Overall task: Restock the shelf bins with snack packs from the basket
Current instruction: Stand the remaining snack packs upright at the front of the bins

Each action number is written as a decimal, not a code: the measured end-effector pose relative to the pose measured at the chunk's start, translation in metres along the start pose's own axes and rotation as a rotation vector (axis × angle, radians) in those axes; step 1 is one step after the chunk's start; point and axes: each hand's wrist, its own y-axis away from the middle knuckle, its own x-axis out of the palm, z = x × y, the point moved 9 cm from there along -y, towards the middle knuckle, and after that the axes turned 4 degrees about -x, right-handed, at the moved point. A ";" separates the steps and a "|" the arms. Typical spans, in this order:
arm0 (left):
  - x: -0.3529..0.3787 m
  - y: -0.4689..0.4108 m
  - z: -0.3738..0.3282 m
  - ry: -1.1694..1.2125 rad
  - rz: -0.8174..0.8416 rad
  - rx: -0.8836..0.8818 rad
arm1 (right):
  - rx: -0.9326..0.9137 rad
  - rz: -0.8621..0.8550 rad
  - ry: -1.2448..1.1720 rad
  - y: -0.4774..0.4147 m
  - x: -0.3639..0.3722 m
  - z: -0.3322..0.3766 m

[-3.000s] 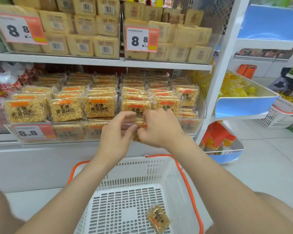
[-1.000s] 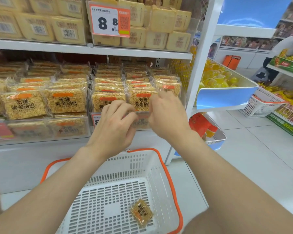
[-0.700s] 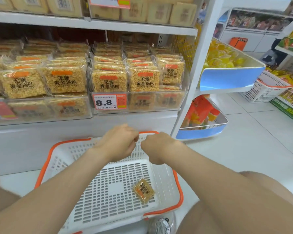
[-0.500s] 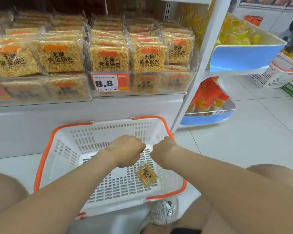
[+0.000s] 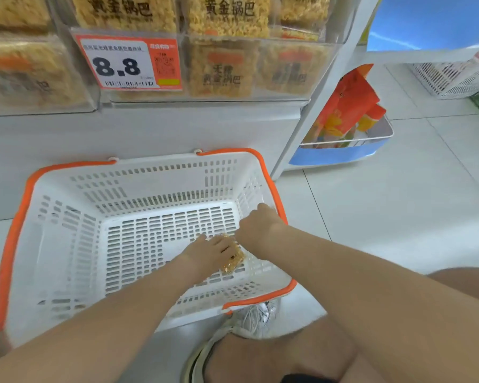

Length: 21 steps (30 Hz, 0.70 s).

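A white basket [image 5: 138, 172] with orange handles stands on the floor below the shelf. One small snack pack [image 5: 233, 261] of golden rice crackers lies on the basket's floor near its right wall. My left hand [image 5: 206, 254] lies over the pack's left half, with its fingers curled onto it. My right hand [image 5: 259, 229] hovers with curled fingers just beside the pack's upper right corner, close to the basket wall. Clear shelf bins [image 5: 260, 70] above hold rows of the same cracker packs.
A price tag reading 8.8 [image 5: 129, 63] is fixed to the bin front. To the right stands a blue-fronted low tray [image 5: 338, 156] with orange bags, and a white basket [image 5: 448, 78] sits farther off. My shoe [image 5: 249, 319] touches the basket's near edge.
Both hands left the shelf bin and dropped into the basket. My left hand has come down onto the snack pack. The camera tilted down and closer.
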 end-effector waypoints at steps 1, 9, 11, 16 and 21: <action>0.003 -0.005 -0.002 -0.014 0.004 0.002 | -0.008 -0.002 -0.009 -0.003 -0.002 0.001; 0.022 -0.014 0.008 -0.060 -0.046 -0.137 | -0.029 -0.013 -0.042 -0.016 -0.002 0.005; 0.027 -0.013 0.016 -0.023 -0.019 -0.192 | -0.025 -0.033 -0.052 -0.017 -0.005 0.005; 0.025 -0.001 0.044 0.469 -0.092 -0.311 | -0.043 -0.063 -0.126 -0.015 -0.018 0.010; -0.004 0.043 0.090 1.186 -0.280 -0.484 | -0.030 -0.109 -0.293 0.005 -0.049 0.005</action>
